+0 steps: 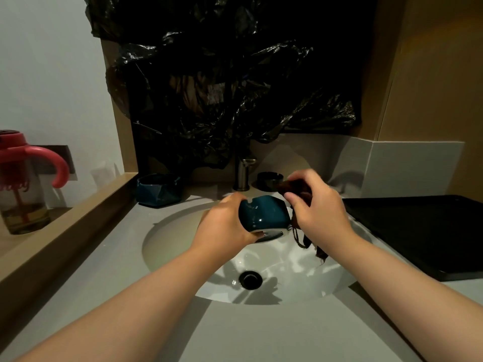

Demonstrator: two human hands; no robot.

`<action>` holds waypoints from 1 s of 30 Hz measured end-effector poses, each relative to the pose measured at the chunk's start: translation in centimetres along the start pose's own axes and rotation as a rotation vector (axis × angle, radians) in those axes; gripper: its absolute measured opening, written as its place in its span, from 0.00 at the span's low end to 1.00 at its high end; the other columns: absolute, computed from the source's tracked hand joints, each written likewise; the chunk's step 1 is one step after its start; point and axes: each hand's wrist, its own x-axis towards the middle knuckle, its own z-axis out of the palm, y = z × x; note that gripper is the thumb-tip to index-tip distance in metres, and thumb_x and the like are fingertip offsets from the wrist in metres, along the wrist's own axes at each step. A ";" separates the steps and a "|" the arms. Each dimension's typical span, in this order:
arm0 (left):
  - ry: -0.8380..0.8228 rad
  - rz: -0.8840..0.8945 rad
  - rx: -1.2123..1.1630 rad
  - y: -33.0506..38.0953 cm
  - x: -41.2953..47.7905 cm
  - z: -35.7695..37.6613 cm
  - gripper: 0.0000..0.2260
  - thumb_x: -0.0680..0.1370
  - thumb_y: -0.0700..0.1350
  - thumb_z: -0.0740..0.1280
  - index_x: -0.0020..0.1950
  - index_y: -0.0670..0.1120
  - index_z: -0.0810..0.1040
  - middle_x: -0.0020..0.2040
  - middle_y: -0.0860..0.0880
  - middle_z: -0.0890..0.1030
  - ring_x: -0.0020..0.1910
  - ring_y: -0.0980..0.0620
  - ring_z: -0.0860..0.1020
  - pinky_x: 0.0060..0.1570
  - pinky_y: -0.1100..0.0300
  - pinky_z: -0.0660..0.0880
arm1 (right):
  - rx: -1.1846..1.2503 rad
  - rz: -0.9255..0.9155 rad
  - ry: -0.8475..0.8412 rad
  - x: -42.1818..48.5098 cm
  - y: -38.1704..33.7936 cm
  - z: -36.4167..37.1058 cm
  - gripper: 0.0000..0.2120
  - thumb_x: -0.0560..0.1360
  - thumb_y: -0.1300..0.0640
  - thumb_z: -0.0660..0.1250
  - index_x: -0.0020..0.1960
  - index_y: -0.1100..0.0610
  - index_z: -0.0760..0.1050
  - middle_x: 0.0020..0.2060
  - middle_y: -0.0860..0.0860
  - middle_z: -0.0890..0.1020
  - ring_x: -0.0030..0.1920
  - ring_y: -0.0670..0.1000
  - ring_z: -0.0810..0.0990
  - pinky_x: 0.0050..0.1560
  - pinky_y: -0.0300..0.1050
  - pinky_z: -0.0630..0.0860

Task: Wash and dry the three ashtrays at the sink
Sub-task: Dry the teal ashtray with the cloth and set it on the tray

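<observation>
My left hand (224,223) grips a glossy teal ashtray (264,212) tilted on its side above the white sink basin (177,239). My right hand (318,207) holds a dark brown cloth (300,189) bunched against the ashtray's right side, with frayed ends hanging down toward the basin. A second teal ashtray (158,189) stands on the counter behind the sink at the left. A black ashtray (269,180) sits on the counter right of the tap (243,173).
A black tray (423,231) lies on the grey counter (248,333) to the right. A black drain (250,279) sits in the basin. A red-lidded bottle (21,184) stands on the wooden ledge at left. Black plastic sheeting (222,82) hangs behind the tap.
</observation>
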 end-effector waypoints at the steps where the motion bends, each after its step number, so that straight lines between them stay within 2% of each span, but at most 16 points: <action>1: 0.000 0.007 0.016 0.0 0.0 0.1 0.25 0.67 0.55 0.76 0.59 0.52 0.72 0.49 0.56 0.75 0.44 0.56 0.73 0.43 0.64 0.71 | -0.048 -0.106 0.001 -0.2 -0.7 -0.1 0.07 0.75 0.59 0.67 0.53 0.52 0.76 0.47 0.46 0.79 0.48 0.48 0.78 0.48 0.45 0.78; 4: 0.001 0.041 0.097 0.0 0.0 0.3 0.25 0.68 0.55 0.75 0.61 0.50 0.71 0.53 0.53 0.77 0.45 0.53 0.76 0.42 0.61 0.73 | -0.273 -0.402 -0.065 -1.0 -1.8 0.6 0.06 0.73 0.57 0.68 0.49 0.54 0.81 0.46 0.49 0.80 0.42 0.50 0.79 0.38 0.45 0.78; 6: 0.005 0.052 0.113 0.0 -0.1 0.4 0.26 0.69 0.55 0.75 0.62 0.50 0.70 0.54 0.52 0.77 0.47 0.51 0.78 0.43 0.61 0.74 | -0.331 -0.364 -0.067 -0.8 -1.4 0.8 0.07 0.73 0.56 0.68 0.49 0.54 0.82 0.46 0.50 0.80 0.40 0.52 0.80 0.35 0.44 0.77; 9: -0.002 0.062 0.130 0.1 -0.1 0.5 0.27 0.68 0.55 0.75 0.63 0.50 0.70 0.54 0.53 0.77 0.48 0.51 0.78 0.44 0.60 0.75 | -0.348 -0.223 -0.033 -0.5 -0.7 0.4 0.07 0.74 0.56 0.69 0.51 0.52 0.83 0.48 0.50 0.80 0.42 0.53 0.80 0.38 0.45 0.75; 14: -0.016 0.105 0.213 -0.2 0.0 0.7 0.23 0.71 0.56 0.73 0.61 0.49 0.71 0.53 0.51 0.78 0.46 0.48 0.79 0.41 0.57 0.75 | -0.381 -0.467 -0.179 -1.4 -1.5 1.2 0.06 0.71 0.58 0.72 0.48 0.55 0.83 0.46 0.50 0.80 0.39 0.52 0.79 0.30 0.46 0.77; 18: -0.016 0.116 0.238 -0.2 0.0 0.9 0.22 0.70 0.55 0.73 0.59 0.49 0.71 0.51 0.51 0.78 0.44 0.48 0.79 0.41 0.57 0.75 | -0.328 -0.300 -0.081 -0.7 -1.3 1.5 0.05 0.72 0.57 0.71 0.47 0.54 0.83 0.45 0.50 0.79 0.38 0.53 0.79 0.32 0.42 0.73; 23: -0.026 0.115 0.219 -0.4 0.1 1.2 0.21 0.71 0.55 0.73 0.59 0.50 0.72 0.51 0.51 0.78 0.43 0.47 0.79 0.40 0.57 0.75 | -0.332 -0.405 -0.231 -1.4 -1.4 1.4 0.06 0.73 0.56 0.70 0.49 0.52 0.83 0.46 0.49 0.78 0.39 0.52 0.78 0.32 0.47 0.77; 28: -0.006 -0.060 0.063 -0.4 0.3 0.6 0.27 0.67 0.55 0.76 0.63 0.52 0.72 0.51 0.54 0.79 0.49 0.52 0.78 0.45 0.62 0.74 | -0.320 -0.167 -0.093 -0.6 -0.2 1.0 0.09 0.77 0.54 0.66 0.54 0.52 0.82 0.51 0.49 0.78 0.45 0.54 0.78 0.42 0.49 0.77; 30: -0.017 -0.111 0.024 -0.4 0.4 0.5 0.28 0.66 0.56 0.76 0.62 0.53 0.72 0.49 0.55 0.79 0.51 0.52 0.78 0.48 0.61 0.75 | -0.316 -0.227 -0.103 -1.0 -0.3 0.9 0.09 0.76 0.55 0.67 0.54 0.53 0.82 0.50 0.50 0.78 0.44 0.53 0.78 0.40 0.50 0.78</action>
